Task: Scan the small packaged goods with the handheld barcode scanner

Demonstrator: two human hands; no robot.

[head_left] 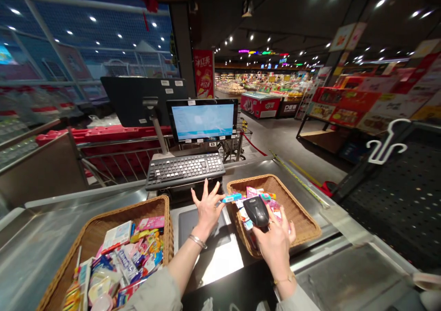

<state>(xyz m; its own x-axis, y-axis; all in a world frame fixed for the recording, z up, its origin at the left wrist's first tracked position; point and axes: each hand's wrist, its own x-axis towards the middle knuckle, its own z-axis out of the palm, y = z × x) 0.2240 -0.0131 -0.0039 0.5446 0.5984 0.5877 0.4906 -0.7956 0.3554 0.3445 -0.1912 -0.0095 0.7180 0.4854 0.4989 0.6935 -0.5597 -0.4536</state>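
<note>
Between thumb and a finger, my left hand point(207, 208) pinches a small blue packet point(232, 198) with a barcode, its other fingers spread. The packet sticks out to the right, over the near-left rim of the right wicker basket point(303, 219). My right hand point(275, 242) is wrapped round a black barcode scanner point(256, 211), whose head points at the packet's side. Beneath the scanner, several colourful packages point(252, 192) lie in that basket, partly hidden by scanner and hand. A second wicker basket point(167, 228), to the left, holds many sweets and snack packs point(127, 262).
Behind my hands stand a black keyboard point(186, 168) and a lit monitor point(203, 121), with a second dark screen point(138, 102) facing away. The metal counter point(37, 223) runs along both sides. A black perforated panel with a white hook point(386, 143) rises at right.
</note>
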